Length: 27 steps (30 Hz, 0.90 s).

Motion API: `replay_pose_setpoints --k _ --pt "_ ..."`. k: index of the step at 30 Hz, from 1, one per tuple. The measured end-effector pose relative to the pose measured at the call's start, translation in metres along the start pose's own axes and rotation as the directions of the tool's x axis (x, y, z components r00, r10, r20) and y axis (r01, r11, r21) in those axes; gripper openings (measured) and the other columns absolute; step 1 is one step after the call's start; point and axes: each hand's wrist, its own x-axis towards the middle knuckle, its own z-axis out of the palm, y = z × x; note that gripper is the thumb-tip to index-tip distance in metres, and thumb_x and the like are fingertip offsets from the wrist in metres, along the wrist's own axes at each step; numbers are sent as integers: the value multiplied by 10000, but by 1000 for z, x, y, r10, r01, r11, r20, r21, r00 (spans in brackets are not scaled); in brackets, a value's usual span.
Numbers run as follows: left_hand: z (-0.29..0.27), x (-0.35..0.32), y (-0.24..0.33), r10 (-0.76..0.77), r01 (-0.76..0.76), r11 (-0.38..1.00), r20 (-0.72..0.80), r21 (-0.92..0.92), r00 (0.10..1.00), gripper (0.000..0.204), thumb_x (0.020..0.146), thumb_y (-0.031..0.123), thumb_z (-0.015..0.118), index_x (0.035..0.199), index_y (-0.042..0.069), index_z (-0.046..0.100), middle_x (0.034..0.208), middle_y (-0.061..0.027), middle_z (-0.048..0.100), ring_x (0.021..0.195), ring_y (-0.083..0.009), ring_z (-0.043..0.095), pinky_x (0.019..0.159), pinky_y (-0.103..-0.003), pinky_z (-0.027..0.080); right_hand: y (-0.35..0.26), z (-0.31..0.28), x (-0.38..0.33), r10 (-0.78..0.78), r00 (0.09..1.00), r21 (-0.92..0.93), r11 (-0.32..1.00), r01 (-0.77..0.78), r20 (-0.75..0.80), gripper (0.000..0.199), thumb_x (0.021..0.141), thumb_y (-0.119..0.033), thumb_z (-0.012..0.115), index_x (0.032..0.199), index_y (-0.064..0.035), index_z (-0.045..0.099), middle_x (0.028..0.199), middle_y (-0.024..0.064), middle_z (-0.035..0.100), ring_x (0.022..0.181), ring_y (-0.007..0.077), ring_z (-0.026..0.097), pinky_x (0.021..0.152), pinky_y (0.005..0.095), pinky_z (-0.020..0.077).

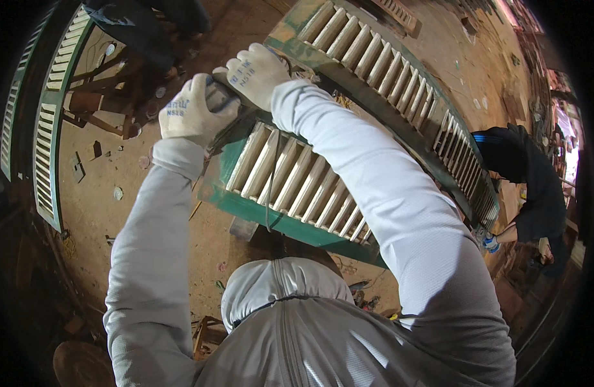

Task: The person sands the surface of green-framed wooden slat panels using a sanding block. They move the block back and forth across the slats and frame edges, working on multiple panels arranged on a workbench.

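Note:
My left hand [197, 113], in a white glove with blue print, curls around a grey, blocky hand tool [221, 98], mostly hidden by my fingers. My right hand [258, 74], gloved the same way, is closed just beyond and to the right, over the tool's upper part. Both hands are at the left end of a green louvered shutter [226, 193] with worn, pale slats, which lies before me. A dark cord [271, 187] hangs across its slats. Behind it stretches a second louvered shutter [368, 55], its green paint scuffed.
More louvered shutters [45, 122] stand at the left. A person in dark clothes [525, 168] bends at the far shutter's right end, a blue-and-white glove on one hand. Another person's dark-trousered legs [145, 32] show at the top left. Scraps litter the brown floor [126, 164].

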Motion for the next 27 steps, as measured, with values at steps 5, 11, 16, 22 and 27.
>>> replay_pose_setpoints --k 5,11,16,22,27 --pt "6 -6 -14 14 -16 999 -44 -40 999 665 778 520 830 1270 120 629 1181 -118 732 1080 -321 728 902 -433 587 -9 0 5 -10 997 28 1000 12 -77 192 977 -269 667 1167 -295 678 958 -55 712 986 146 694 861 360 492" --pt "7 -13 1 4 -4 999 -5 34 1000 678 795 600 778 1273 148 618 1187 -117 727 1098 -331 720 899 -471 578 -4 -1 -14 27 995 35 999 -23 -101 107 974 -244 693 1078 -250 720 981 -37 717 979 163 690 899 331 521" --pt "4 3 2 -5 6 996 -19 83 1000 701 818 658 737 1298 165 605 1242 -108 719 1140 -318 711 934 -461 562 6 -1 -6 55 981 -21 998 -60 -185 64 985 -258 684 983 -210 727 981 -13 739 965 195 703 893 367 549" --pt "11 -51 6 -72 72 997 -53 -3 996 692 809 577 781 1308 126 617 1198 -123 733 1103 -329 717 915 -445 564 -21 -2 -24 -51 978 85 994 69 -204 164 982 -297 672 1143 -270 691 959 -19 730 977 184 704 911 372 537" --pt "1 -99 -12 -132 127 991 -122 -46 984 591 799 512 828 1185 117 617 1124 -91 721 1045 -315 716 842 -452 577 -60 -23 -19 -192 978 103 974 200 -80 198 1003 -282 611 1199 -302 638 1001 -55 728 1002 164 716 884 375 483"
